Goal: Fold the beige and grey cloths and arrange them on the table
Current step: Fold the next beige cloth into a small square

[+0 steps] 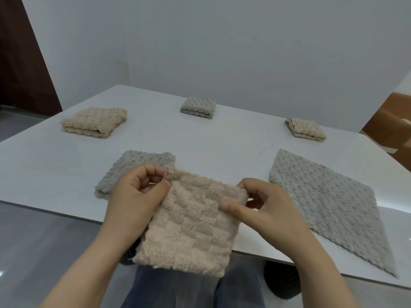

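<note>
I hold a beige cloth (191, 221) above the near edge of the white table (222, 147), my left hand (135, 194) and right hand (264, 210) each pinching a top corner. It looks light, plush and floppy, so corners seem the surest hold.

Fluffy, nubbly beige cloth (191, 221) in my hands, a bobbled matt grey cloth (329, 203) spread flat, smooth pale table (55, 165) with a faint sheen, my trousers (173, 287) of denim-like fabric
</note>
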Demonstrator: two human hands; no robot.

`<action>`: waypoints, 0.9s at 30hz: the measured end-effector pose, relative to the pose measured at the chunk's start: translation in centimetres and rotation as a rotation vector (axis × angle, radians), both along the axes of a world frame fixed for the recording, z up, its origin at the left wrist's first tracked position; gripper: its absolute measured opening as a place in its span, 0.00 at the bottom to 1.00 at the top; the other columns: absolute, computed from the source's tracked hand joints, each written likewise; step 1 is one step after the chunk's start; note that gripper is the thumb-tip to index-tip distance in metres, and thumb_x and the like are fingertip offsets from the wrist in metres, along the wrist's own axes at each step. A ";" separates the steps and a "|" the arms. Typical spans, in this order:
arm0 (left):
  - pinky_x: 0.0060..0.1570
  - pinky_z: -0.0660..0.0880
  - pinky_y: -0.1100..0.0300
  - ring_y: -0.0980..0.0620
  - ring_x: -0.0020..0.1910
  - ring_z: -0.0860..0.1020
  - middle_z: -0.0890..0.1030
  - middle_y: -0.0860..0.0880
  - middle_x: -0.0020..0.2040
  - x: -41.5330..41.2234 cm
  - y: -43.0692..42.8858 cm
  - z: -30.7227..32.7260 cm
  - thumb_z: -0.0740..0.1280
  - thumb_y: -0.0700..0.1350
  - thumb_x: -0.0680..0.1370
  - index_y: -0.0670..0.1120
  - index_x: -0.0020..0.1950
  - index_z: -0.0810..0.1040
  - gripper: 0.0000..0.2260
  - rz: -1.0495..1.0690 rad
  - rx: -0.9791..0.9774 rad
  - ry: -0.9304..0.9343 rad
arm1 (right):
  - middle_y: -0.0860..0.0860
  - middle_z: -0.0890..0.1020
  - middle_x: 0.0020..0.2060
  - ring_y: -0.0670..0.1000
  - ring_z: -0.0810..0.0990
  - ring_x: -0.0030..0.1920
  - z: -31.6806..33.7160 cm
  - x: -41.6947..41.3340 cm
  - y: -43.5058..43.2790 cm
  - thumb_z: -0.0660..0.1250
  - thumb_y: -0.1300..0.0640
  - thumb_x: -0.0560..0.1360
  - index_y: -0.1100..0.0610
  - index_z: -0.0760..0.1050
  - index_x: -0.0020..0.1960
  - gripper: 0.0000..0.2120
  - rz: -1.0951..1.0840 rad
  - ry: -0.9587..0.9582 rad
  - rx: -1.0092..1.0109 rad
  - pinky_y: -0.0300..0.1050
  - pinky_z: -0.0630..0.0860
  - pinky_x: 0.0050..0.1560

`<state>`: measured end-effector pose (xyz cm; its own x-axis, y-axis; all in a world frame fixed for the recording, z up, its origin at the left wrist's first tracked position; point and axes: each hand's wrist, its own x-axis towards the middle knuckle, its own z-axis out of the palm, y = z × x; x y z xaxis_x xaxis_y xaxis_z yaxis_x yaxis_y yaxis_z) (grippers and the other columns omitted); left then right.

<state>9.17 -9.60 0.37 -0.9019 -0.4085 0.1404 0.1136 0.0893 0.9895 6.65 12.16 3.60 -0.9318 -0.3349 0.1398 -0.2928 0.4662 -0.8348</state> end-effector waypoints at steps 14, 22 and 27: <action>0.36 0.70 0.74 0.64 0.40 0.76 0.77 0.59 0.51 -1.9 2.5 -3.8 0.64 0.45 0.79 0.57 0.50 0.75 0.06 -0.230 -0.374 -0.008 | 0.59 0.82 0.43 0.56 0.81 0.42 -4.8 -3.9 0.6 0.72 0.57 0.72 0.59 0.76 0.44 0.07 -0.253 -0.187 -0.157 0.54 0.78 0.45; 0.47 0.64 0.81 0.71 0.49 0.71 0.70 0.65 0.59 -2.5 2.7 -4.7 0.66 0.44 0.77 0.57 0.63 0.73 0.16 -0.335 -0.468 0.012 | 0.51 0.79 0.56 0.49 0.79 0.54 -6.6 -3.9 0.8 0.68 0.48 0.74 0.44 0.67 0.65 0.21 -0.305 -0.262 -0.171 0.48 0.77 0.55; 0.40 0.68 0.74 0.60 0.39 0.74 0.72 0.64 0.59 -3.1 3.2 -5.4 0.66 0.45 0.77 0.59 0.62 0.73 0.15 -0.297 -0.412 -0.015 | 0.48 0.80 0.53 0.43 0.80 0.49 -6.9 -1.8 1.7 0.68 0.48 0.75 0.46 0.62 0.69 0.26 -0.293 -0.272 -0.164 0.32 0.75 0.40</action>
